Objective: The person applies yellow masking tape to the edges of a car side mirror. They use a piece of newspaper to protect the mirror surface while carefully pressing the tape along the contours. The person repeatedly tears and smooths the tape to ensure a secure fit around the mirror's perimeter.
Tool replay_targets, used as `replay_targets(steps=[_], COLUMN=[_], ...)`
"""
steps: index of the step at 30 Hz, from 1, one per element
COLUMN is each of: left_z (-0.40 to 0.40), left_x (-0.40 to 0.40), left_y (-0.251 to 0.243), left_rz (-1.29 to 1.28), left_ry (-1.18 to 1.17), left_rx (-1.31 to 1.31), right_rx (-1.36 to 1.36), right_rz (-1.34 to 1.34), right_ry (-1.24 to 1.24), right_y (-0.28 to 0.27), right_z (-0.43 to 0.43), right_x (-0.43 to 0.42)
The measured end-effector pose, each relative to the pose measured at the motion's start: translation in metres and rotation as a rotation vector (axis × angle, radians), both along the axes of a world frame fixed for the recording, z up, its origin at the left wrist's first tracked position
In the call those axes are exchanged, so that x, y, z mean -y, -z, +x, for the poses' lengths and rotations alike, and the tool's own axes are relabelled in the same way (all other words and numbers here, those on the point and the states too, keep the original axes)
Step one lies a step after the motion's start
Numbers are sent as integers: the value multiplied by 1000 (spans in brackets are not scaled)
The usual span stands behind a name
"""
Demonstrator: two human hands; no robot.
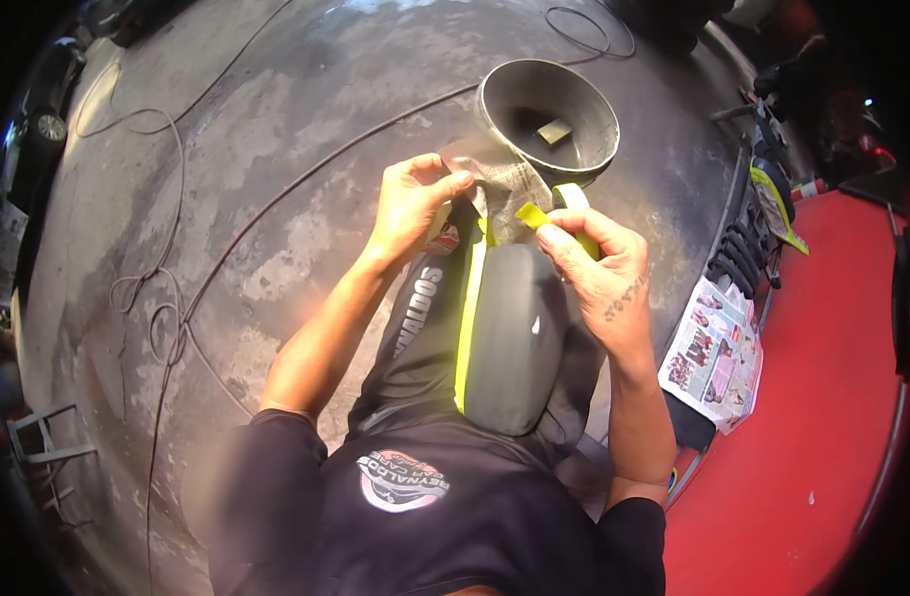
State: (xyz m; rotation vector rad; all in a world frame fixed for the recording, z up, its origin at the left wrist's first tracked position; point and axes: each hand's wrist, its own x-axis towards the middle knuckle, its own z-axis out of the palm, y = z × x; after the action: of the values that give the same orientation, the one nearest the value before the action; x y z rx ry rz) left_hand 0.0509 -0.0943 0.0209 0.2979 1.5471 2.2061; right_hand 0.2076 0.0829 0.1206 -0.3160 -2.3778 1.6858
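A matte dark grey car mirror cover (520, 335) rests on my lap. Yellow masking tape (468, 328) runs along its left edge. Just beyond its far end, my left hand (414, 208) pinches a sheet of newspaper (511, 190) between thumb and finger. My right hand (604, 261) grips a roll of yellow masking tape (571, 197), above the cover's far right corner. From the right thumb and fingertip sticks a short free end of tape (531, 216), pointing at the newspaper. Part of the roll is hidden behind the right fingers.
Past my knees stands a bucket (611, 138) with a small block (554, 132) inside. A hose (313, 171) loops across the stained concrete floor (276, 261). To my right is a red panel (813, 372), beside printed newspaper (716, 350) and masked dark parts (772, 194). A metal stand (53, 439) is at left.
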Motion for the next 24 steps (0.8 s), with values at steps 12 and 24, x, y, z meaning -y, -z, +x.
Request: replay_targets(steps=[12,24], left_z=[2,64], left_x=[11,33], left_y=[15,-3], left_rz=[15,371], left_ry=[-266,-7], left_rx=[-302,58], right_rx=[396,540], right_rz=[-322,-56], right_ry=[-205,-370], right_y=[-18,-35], right_z=[-35,-22], right_x=[-7,27])
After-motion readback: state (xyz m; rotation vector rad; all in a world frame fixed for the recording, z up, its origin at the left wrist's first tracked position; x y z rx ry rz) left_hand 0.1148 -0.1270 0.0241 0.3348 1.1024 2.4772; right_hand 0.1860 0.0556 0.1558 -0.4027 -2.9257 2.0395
